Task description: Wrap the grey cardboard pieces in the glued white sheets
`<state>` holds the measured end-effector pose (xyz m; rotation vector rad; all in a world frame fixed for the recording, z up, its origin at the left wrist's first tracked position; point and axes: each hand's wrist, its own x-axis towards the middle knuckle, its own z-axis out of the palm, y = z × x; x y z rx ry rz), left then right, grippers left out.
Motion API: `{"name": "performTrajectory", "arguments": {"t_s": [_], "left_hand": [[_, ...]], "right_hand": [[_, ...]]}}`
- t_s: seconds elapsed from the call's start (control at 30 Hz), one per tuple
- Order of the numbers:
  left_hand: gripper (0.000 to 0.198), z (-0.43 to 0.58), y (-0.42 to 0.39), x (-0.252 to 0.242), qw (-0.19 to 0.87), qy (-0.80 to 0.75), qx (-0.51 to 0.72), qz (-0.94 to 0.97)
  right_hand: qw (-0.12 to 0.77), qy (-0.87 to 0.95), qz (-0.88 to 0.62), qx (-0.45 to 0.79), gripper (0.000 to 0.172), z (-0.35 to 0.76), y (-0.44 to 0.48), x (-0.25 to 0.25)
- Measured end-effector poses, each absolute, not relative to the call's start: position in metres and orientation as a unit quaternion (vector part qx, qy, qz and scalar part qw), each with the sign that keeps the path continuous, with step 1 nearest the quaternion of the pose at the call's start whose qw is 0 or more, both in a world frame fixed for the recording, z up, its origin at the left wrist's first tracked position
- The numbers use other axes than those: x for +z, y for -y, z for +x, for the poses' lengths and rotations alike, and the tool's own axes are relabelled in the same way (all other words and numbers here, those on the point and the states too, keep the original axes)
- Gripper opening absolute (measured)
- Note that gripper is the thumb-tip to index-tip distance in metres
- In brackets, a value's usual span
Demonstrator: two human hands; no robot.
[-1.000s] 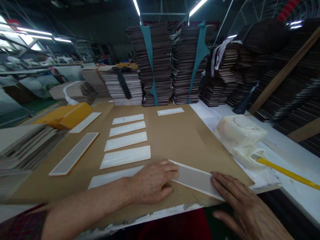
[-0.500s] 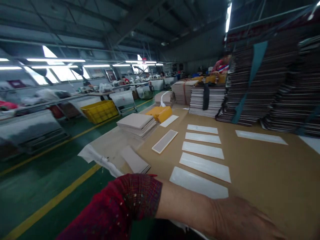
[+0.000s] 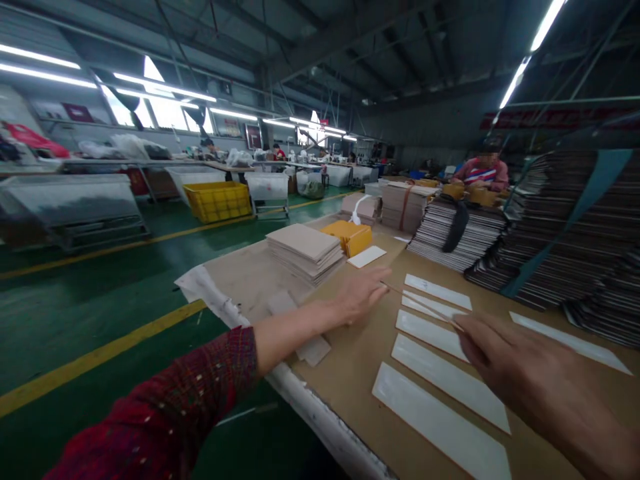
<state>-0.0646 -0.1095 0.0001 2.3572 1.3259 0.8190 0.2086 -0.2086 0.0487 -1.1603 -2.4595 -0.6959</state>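
Observation:
Both my hands hold a thin strip (image 3: 423, 304) by its ends, seen nearly edge-on as a narrow tan line. My left hand (image 3: 363, 297) pinches the far left end, its arm in a red plaid sleeve. At the other end, my right hand (image 3: 505, 353) has its fingers closed on the strip. Under and beside the strip lies a row of several white rectangular panels (image 3: 445, 380) on the brown tabletop (image 3: 350, 373). Small grey-beige pieces (image 3: 313, 350) lie partly hidden under my left forearm.
A stack of beige boards (image 3: 305, 250) and a yellow bundle (image 3: 353, 237) stand at the table's left. Tall dark stacks (image 3: 575, 220) tied with teal bands rise at the right. Behind them sits a person (image 3: 483, 173). A yellow crate (image 3: 217, 202) stands on the floor.
My left hand has moved from the lower right to the table's middle, and my right hand has come into view. The grey-faced, white-bordered panel no longer shows on the table. The view has shifted.

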Motion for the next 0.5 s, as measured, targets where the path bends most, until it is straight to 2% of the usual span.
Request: {"name": "performTrajectory", "arguments": {"t_s": [0.07, 0.17, 0.27, 0.5], "left_hand": [[0.047, -0.086, 0.096, -0.009, 0.176, -0.546, 0.281, 0.769], [0.031, -0.11, 0.088, -0.025, 0.209, -0.595, 0.254, 0.733], [0.019, -0.124, 0.087, -0.037, 0.249, -0.617, 0.233, 0.709], [0.022, -0.124, 0.081, -0.042, 0.346, -0.63, 0.245, 0.65]], "right_hand": [[0.084, 0.864, -0.429, -0.249, 0.022, 0.164, 0.17, 0.054], [-0.015, 0.862, -0.459, -0.215, 0.02, 0.106, 0.132, 0.041], [-0.044, 0.879, -0.436, -0.188, 0.022, 0.069, 0.123, 0.015], [-0.072, 0.904, -0.401, -0.128, 0.025, 0.029, 0.132, -0.017]]}}
